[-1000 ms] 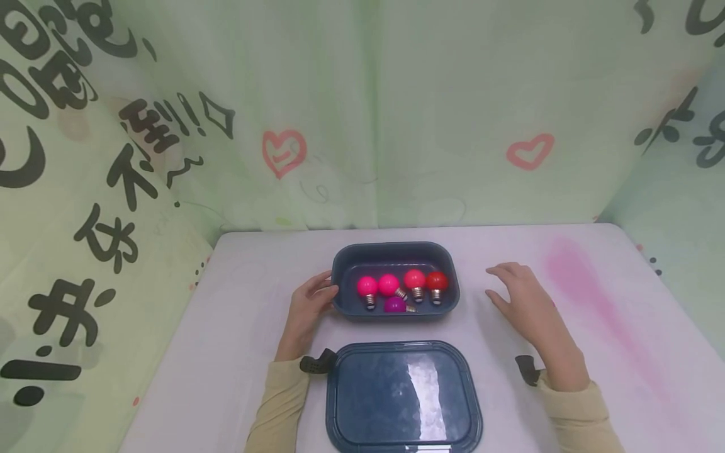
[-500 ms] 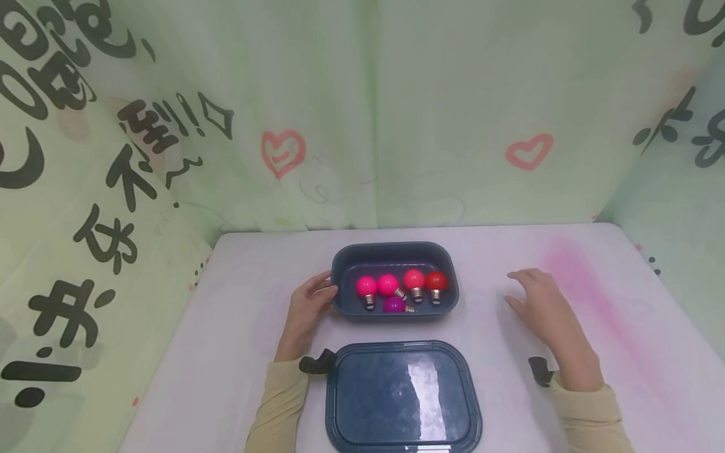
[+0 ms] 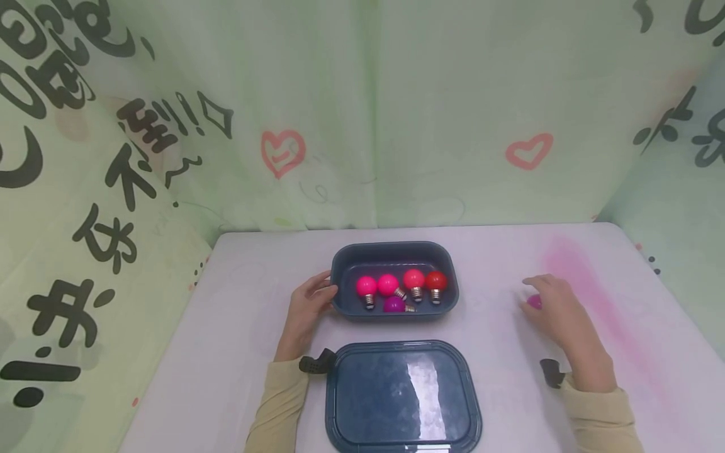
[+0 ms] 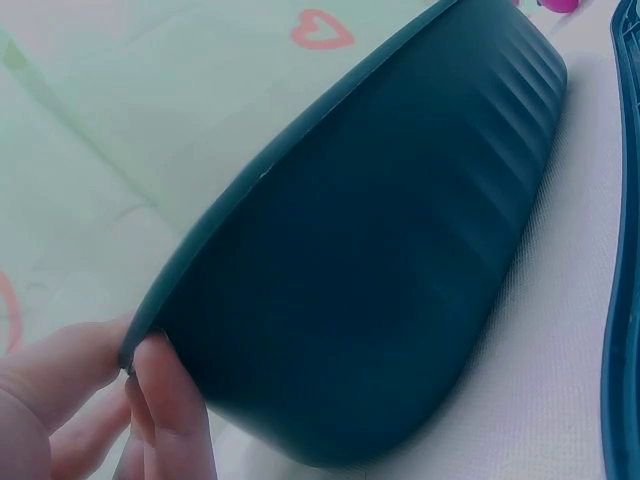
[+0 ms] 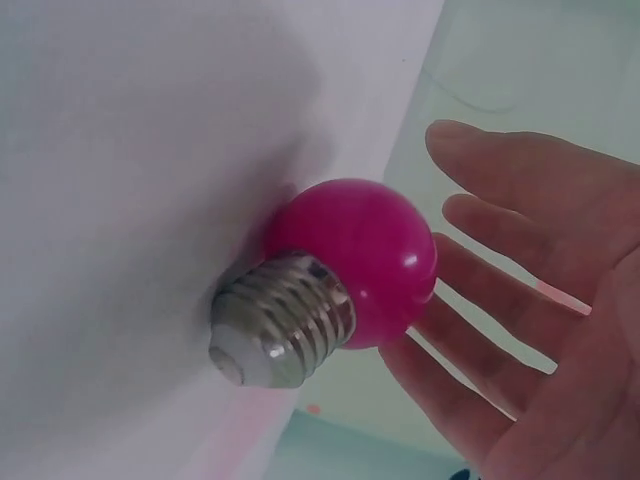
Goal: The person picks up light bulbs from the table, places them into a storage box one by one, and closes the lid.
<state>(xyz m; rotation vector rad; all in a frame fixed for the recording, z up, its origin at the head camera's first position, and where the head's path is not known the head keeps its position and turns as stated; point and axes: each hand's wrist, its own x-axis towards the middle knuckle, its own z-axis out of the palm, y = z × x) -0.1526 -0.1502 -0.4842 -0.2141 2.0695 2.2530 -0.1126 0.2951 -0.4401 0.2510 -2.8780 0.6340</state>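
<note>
A dark blue plastic box (image 3: 391, 251) stands on the table. Several round light bulbs lie inside, among them a pink one (image 3: 366, 286), a red one (image 3: 436, 280) and a purple one (image 3: 394, 304). My left hand (image 3: 303, 309) pinches the box's left rim; the left wrist view shows fingers (image 4: 172, 400) on the outer wall (image 4: 340, 250). To the right, my right hand (image 3: 561, 318) reaches around a magenta light bulb (image 5: 355, 260) on the table, its silver screw base (image 5: 285, 320) turned toward the wrist camera. The fingers are spread and loosely bent, close behind the round glass.
Nearer the front lies a dark blue lid (image 3: 396, 396), flat on the white table (image 3: 226, 346). A pink stain (image 3: 589, 283) marks the tabletop at the right. Pale green curtains (image 3: 430, 113) with hearts and black writing hang behind and at the sides.
My right hand has moved right, away from the box, to the magenta bulb, which now shows between thumb and fingers. The left hand and box have not moved.
</note>
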